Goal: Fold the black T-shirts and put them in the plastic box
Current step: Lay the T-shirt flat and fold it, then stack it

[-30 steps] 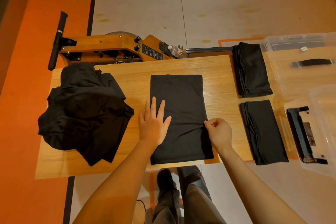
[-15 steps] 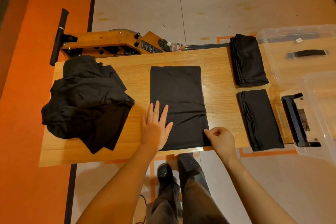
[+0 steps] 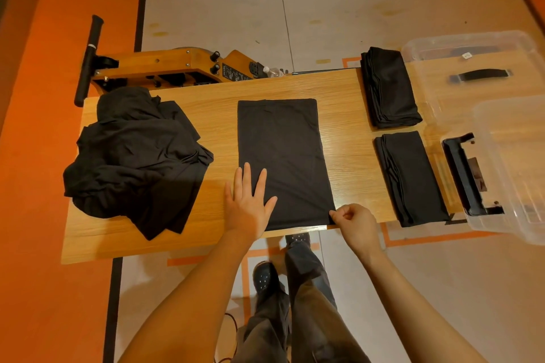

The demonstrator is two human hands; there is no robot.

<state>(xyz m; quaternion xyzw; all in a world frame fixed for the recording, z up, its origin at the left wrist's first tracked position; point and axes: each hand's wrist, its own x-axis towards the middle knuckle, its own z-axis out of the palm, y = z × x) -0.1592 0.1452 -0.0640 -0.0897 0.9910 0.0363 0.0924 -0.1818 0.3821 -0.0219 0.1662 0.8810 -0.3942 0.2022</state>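
1 wooden desk (image 3: pixel 218 115) carries everything, long edge toward the person. 1 rowing machine (image 3: pixel 165 68) sits on the floor behind the desk's far-left edge, with 1 small bottle (image 3: pixel 272 71) at its right end. 1 clear plastic box (image 3: pixel 513 168) sits at the desk's right end, overhanging the near-right corner, black latch handle facing the desk; 1 clear lid (image 3: pixel 472 68) with a black handle lies at the far-right corner, just behind the box. 1 loose heap of unfolded black T-shirts (image 3: pixel 135 159) covers the left end of the desk, count inside the heap can't be told, part of it hangs toward the near edge. 1 half-folded black T-shirt (image 3: pixel 281 162) lies flat as a long rectangle at mid-desk, running from near the far edge to the near edge. 2 folded stacks on the right side: far folded stack (image 3: pixel 389 87) at the far edge, beside the lid, and near folded stack (image 3: pixel 410 177) at the near edge, just beside the box; shirts per stack can't be told. Nothing black visible inside the box. 2 hands: left hand (image 3: pixel 249 203) flat, fingers straight and spread, palm pressing the shirt's near-left corner, partly on bare wood. Right hand (image 3: pixel 355 219) curled, thumb and forefinger pinching the shirt's near-right corner at the desk's near edge.
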